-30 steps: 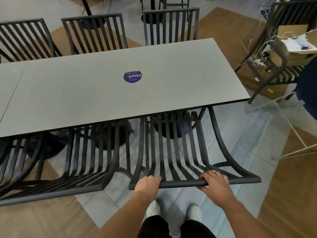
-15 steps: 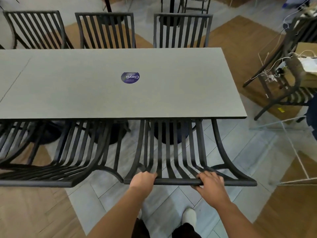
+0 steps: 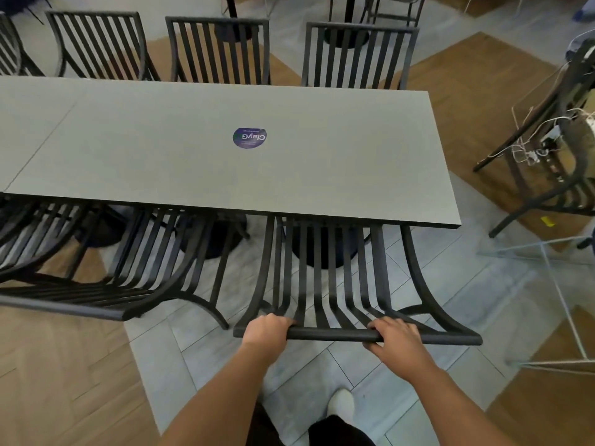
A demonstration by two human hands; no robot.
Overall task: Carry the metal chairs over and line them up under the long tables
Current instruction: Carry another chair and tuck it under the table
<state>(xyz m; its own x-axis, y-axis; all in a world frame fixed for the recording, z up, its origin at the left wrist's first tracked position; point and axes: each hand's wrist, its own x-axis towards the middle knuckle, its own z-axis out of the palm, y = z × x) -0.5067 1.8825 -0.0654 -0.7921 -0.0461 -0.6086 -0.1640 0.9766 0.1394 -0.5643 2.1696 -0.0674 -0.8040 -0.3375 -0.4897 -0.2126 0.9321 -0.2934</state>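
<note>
A black slatted metal chair (image 3: 335, 284) stands in front of me, its seat tucked under the near edge of the long grey table (image 3: 193, 149). My left hand (image 3: 267, 329) grips the chair's top rail near its left end. My right hand (image 3: 396, 336) grips the same rail right of the middle, fingers curled over it. Another black chair (image 3: 135, 278) sits to its left under the table, and part of a third shows at the far left. Three matching chairs (image 3: 222, 49) line the table's far side.
A round purple sticker (image 3: 249, 137) lies on the tabletop. At the right stands a further black chair (image 3: 553, 175) loaded with a box and tangled white cables, and below it a white wire frame (image 3: 553, 284). My feet are on grey tiles between wood flooring.
The chair has slid further under the table and straightened parallel to its edge. Both hands kept their grip on the top rail, and my view has squared up to the table.
</note>
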